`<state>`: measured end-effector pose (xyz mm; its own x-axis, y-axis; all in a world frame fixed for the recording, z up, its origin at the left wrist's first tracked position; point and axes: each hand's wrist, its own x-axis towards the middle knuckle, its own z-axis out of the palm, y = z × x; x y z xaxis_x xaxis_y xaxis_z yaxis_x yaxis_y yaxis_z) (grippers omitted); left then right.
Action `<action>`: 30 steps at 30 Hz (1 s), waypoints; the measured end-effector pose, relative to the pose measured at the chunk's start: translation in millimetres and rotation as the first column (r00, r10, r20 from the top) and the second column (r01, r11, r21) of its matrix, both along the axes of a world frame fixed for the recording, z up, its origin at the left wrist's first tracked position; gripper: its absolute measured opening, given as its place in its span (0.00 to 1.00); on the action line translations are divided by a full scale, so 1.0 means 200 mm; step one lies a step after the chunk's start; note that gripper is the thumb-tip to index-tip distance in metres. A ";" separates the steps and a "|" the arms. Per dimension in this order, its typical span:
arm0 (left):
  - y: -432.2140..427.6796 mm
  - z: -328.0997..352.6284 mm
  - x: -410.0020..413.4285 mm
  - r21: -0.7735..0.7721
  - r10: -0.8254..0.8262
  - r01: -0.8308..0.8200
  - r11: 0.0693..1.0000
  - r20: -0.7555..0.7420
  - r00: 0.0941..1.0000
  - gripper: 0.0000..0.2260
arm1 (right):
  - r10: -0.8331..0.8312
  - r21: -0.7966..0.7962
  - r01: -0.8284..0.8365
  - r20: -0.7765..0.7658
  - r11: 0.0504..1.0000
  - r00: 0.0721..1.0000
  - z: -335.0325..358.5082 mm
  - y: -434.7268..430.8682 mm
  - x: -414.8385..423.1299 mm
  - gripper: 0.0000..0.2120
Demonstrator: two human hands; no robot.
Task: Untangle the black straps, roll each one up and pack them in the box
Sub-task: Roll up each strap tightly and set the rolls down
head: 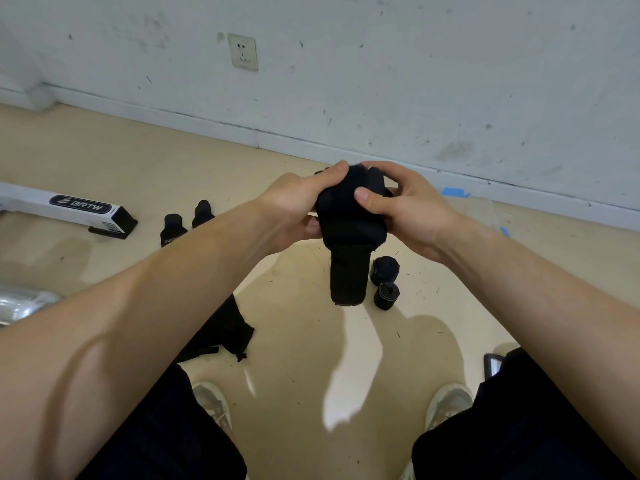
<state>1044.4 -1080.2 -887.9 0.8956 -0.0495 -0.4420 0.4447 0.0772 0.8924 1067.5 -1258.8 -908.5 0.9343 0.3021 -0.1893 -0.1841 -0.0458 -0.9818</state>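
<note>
A wide black strap (349,237) is held up in front of me, partly rolled at the top, with its loose end hanging down. My left hand (298,206) grips the roll from the left. My right hand (405,209) grips it from the right, thumb pressed on its front. Two rolled black straps (385,270) (386,295) stand on the floor just right of the hanging end. A loose black strap pile (225,332) lies under my left forearm. Two more black pieces (173,228) (202,211) sit further left. A white and black BRTW box (69,206) lies at the left.
I am sitting with my shoes (211,403) (446,403) on a beige floor. A white wall with a socket (243,51) runs behind. Shiny clear plastic (20,303) lies at the left edge, a dark device (491,363) by my right knee, and blue tape (453,192) at the skirting.
</note>
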 end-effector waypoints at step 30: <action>0.07 -0.05 0.11 0.009 0.212 -0.219 0.976 0.214 0.954 0.17 | -0.020 -0.025 0.020 0.019 0.999 1.000 0.09 0.04 -0.05 0.08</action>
<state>1065.5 -1066.1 -897.4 0.9563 0.1659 -0.2407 0.2228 0.1196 0.9675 1058.1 -1251.6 -890.0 0.9436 0.2785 -0.1790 -0.1668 -0.0672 -0.9837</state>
